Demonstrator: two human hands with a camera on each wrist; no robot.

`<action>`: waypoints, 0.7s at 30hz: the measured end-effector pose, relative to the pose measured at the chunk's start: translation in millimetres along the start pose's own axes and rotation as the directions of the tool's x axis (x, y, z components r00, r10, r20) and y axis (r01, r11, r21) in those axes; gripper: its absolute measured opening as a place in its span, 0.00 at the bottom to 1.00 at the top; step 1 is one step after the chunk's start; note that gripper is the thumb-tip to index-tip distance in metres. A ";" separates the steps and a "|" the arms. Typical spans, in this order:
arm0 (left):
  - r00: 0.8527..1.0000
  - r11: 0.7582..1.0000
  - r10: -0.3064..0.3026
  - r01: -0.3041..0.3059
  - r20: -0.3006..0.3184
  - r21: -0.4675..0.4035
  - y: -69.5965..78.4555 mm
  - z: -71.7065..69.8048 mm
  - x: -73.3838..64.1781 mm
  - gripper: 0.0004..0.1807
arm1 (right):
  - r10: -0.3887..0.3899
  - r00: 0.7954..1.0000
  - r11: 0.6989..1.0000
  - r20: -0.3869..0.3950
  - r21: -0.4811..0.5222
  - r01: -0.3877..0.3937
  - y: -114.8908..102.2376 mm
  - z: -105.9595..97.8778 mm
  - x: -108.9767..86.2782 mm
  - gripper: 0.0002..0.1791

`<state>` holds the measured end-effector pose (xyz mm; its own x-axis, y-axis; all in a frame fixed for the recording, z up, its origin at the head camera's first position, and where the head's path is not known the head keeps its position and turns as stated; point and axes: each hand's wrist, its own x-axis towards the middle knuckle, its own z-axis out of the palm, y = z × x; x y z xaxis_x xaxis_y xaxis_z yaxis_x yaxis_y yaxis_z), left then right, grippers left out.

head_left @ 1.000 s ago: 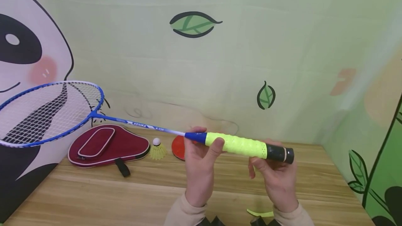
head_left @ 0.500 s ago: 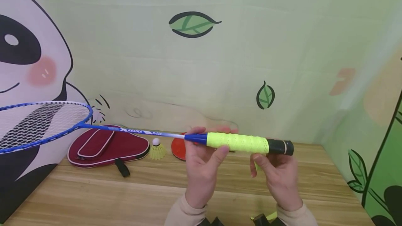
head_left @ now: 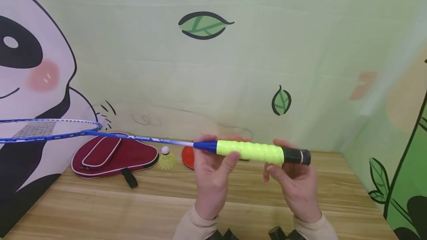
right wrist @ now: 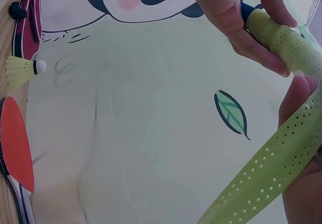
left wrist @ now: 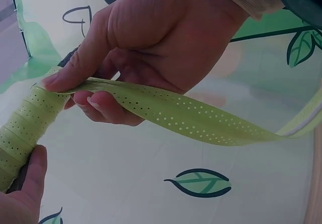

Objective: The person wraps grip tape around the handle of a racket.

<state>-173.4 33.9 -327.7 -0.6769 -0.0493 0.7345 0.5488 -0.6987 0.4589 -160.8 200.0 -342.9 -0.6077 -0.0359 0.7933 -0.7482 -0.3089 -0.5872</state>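
A blue and white badminton racket (head_left: 205, 146) is held level above the wooden table, its strung head (head_left: 36, 130) seen nearly edge-on at the left. Perforated neon-yellow overgrip tape (head_left: 255, 152) covers most of the handle; the butt end (head_left: 296, 156) shows black. My left hand (head_left: 212, 182) grips the handle just past the blue cone, thumb over the tape. Near the black end, my right hand (head_left: 299, 190) pinches the overgrip between thumb and fingers. From that pinch a loose strip of tape (left wrist: 196, 116) stretches away in the left wrist view; the head view hides it.
At the back of the wooden table (head_left: 126, 203) lie a maroon racket case (head_left: 115, 155) with a black strap, a yellow shuttlecock (head_left: 166, 158) and a red table tennis bat (right wrist: 16, 143). Behind them hangs a backdrop (head_left: 200, 77) with a panda and leaves.
The racket has turned about its length, so its head now appears almost edge-on, and the shaft has levelled. The tape strip seen low by the right sleeve has gone from the head view.
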 end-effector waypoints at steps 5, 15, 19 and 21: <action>0.999 1.000 -0.012 0.013 -0.051 0.015 0.3 -0.3 0.3 0.23 | -0.033 0.999 0.999 0.014 0.024 0.033 0.8 0.7 1.5 0.26; 0.991 0.998 -0.032 0.038 -0.126 0.041 -1.8 -2.0 0.4 0.22 | -0.067 0.998 0.998 0.004 0.017 0.066 0.4 4.9 3.5 0.16; 0.984 0.995 -0.061 0.073 -0.170 0.065 -3.3 -2.4 0.3 0.21 | -0.075 0.997 0.994 0.009 0.076 0.074 1.5 7.5 3.5 0.13; 0.986 0.997 -0.065 0.070 -0.151 0.034 -3.9 -2.4 0.6 0.22 | -0.082 0.997 0.992 0.004 0.100 0.081 2.1 8.4 3.3 0.13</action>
<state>-177.1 34.9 -330.1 -0.7771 -0.1111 0.6195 0.5160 -0.6760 0.5261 -162.2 191.2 -340.2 -0.5435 -0.0146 0.8393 -0.7646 -0.4040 -0.5022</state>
